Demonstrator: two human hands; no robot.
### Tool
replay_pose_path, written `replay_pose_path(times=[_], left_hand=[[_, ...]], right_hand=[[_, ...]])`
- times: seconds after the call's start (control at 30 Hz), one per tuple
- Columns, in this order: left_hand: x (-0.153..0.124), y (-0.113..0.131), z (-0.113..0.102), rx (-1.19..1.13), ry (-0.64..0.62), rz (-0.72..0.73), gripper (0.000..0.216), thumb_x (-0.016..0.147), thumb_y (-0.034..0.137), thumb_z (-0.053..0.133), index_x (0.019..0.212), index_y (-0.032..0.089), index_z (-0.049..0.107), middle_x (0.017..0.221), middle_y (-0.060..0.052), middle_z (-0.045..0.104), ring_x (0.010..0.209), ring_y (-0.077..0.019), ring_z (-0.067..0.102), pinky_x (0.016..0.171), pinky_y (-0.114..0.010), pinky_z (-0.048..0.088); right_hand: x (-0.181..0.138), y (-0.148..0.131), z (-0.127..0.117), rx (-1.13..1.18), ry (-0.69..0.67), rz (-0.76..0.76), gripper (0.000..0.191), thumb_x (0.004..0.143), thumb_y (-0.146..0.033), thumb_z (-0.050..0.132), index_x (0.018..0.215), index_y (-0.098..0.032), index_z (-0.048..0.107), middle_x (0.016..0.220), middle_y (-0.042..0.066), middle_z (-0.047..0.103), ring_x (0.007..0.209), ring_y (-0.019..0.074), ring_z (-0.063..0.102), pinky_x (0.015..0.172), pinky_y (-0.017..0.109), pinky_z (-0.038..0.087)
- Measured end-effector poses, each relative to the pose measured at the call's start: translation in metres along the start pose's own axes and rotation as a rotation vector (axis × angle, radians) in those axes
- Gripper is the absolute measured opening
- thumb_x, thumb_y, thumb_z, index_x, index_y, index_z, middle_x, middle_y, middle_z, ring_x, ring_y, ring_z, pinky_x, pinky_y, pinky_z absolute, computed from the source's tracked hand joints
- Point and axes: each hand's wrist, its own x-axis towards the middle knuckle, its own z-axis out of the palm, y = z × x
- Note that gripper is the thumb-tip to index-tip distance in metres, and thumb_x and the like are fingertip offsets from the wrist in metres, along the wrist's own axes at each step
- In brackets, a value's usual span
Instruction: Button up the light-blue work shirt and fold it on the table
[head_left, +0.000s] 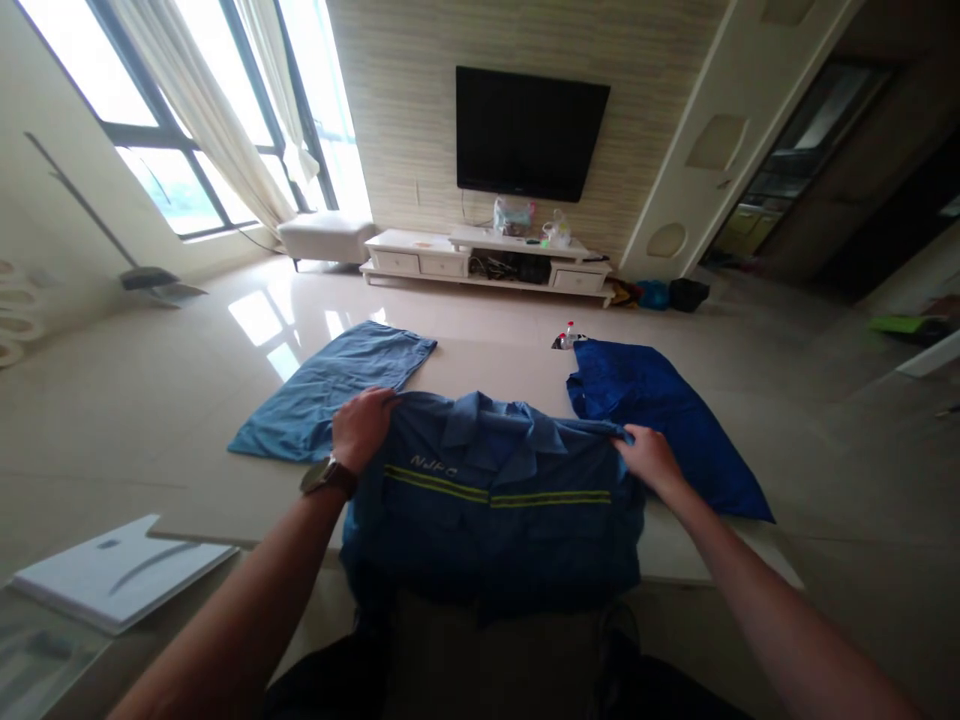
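A blue work jacket [487, 530] with a collar, yellow-green stripes across the chest and white lettering hangs stretched between my two hands. My left hand [363, 428], a watch on its wrist, is closed on the shoulder at the left. At the opposite shoulder, my right hand [646, 456] pinches the fabric. The lower part of the jacket drops over the near table edge into shadow. Left of it lies a lighter blue garment [330, 390], flat on the table. A darker blue garment [667, 420] lies to the right, close to my right hand.
The pale table [487, 365] spans the space before me. Small bottles with red caps [570, 335] stand beyond the dark garment. A white box or stack [124, 570] sits at the lower left. Farther off are a white TV cabinet [420, 262] and a bench [326, 238].
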Motion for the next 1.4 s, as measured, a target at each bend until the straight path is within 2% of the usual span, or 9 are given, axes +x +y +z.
replay_pose_path(times=[0.1,0.2,0.3,0.43,0.57,0.63,0.77,0.97,1.4], left_hand=[[0.068,0.027,-0.019,-0.096,0.081,-0.071,0.037,0.101,0.047,0.053,0.12,0.023,0.074,0.127,-0.009,0.07,0.111,-0.0287,0.062,0.098,-0.043,0.048],[0.128,0.065,-0.035,-0.255,0.231,-0.105,0.039,0.106,0.038,0.047,0.128,0.012,0.066,0.133,-0.014,0.062,0.123,-0.026,0.052,0.111,-0.049,0.041],[0.141,0.103,-0.032,-0.309,0.338,-0.1,0.057,0.108,0.035,0.044,0.159,0.014,0.032,0.162,-0.018,0.032,0.148,-0.0285,0.031,0.124,-0.055,0.024],[0.068,0.124,0.013,-0.371,-0.001,-0.032,0.083,0.094,0.033,0.062,0.165,0.022,0.021,0.171,-0.017,0.015,0.161,-0.0358,0.01,0.128,-0.054,0.021],[-0.055,0.114,0.069,-0.369,-0.451,-0.063,0.078,0.087,0.032,0.064,0.159,0.027,0.035,0.17,-0.016,0.024,0.159,-0.0381,0.02,0.124,-0.054,0.03],[-0.108,0.108,0.085,-0.414,-0.583,-0.054,0.068,0.088,0.032,0.06,0.154,0.027,0.043,0.163,-0.015,0.037,0.153,-0.035,0.033,0.122,-0.05,0.034],[-0.177,0.099,0.091,-0.329,-0.734,0.022,0.059,0.088,0.039,0.061,0.146,0.028,0.052,0.163,-0.013,0.037,0.151,-0.0346,0.034,0.116,-0.046,0.041],[-0.197,0.095,0.067,-0.029,-0.742,0.116,0.049,0.093,0.048,0.057,0.132,0.019,0.063,0.139,-0.019,0.058,0.127,-0.0369,0.055,0.1,-0.046,0.05],[-0.177,0.13,0.07,0.057,-0.81,0.22,0.035,0.093,0.036,0.06,0.123,0.019,0.065,0.126,-0.013,0.069,0.118,-0.0334,0.065,0.098,-0.043,0.052]], right_hand=[[0.07,-0.034,-0.037,0.084,0.088,0.039,0.021,0.095,-0.034,0.059,0.087,-0.019,0.071,0.079,0.011,0.075,0.075,0.0232,0.07,0.068,0.028,0.043],[0.14,-0.081,-0.066,0.17,0.266,0.133,0.021,0.094,-0.025,0.058,0.108,-0.016,0.07,0.107,0.018,0.076,0.098,0.0277,0.071,0.084,0.032,0.05],[0.167,-0.12,-0.056,0.254,0.273,0.134,0.05,0.091,-0.024,0.061,0.138,-0.011,0.053,0.13,0.021,0.068,0.115,0.0285,0.067,0.098,0.037,0.051],[0.095,-0.123,0.015,0.398,0.093,-0.144,0.065,0.083,-0.023,0.065,0.145,-0.019,0.046,0.148,0.017,0.056,0.137,0.0271,0.056,0.114,0.041,0.044],[-0.035,-0.087,0.08,0.445,-0.165,-0.082,0.056,0.079,-0.024,0.064,0.134,-0.02,0.054,0.136,0.015,0.063,0.128,0.0263,0.062,0.112,0.041,0.046],[-0.089,-0.072,0.095,0.444,-0.247,-0.09,0.049,0.078,-0.021,0.066,0.126,-0.022,0.058,0.129,0.01,0.066,0.125,0.0239,0.063,0.112,0.038,0.045],[-0.155,-0.069,0.098,0.45,-0.34,-0.183,0.031,0.083,-0.02,0.065,0.113,-0.022,0.064,0.121,0.009,0.068,0.12,0.0233,0.065,0.109,0.034,0.047],[-0.189,-0.096,0.083,0.153,-0.476,-0.33,0.038,0.079,-0.017,0.069,0.116,-0.022,0.07,0.124,0.008,0.066,0.119,0.0263,0.061,0.106,0.036,0.048],[-0.172,-0.126,0.073,-0.096,-0.763,-0.475,0.047,0.088,-0.01,0.062,0.132,-0.025,0.068,0.119,0.012,0.073,0.109,0.0271,0.073,0.09,0.034,0.055]])
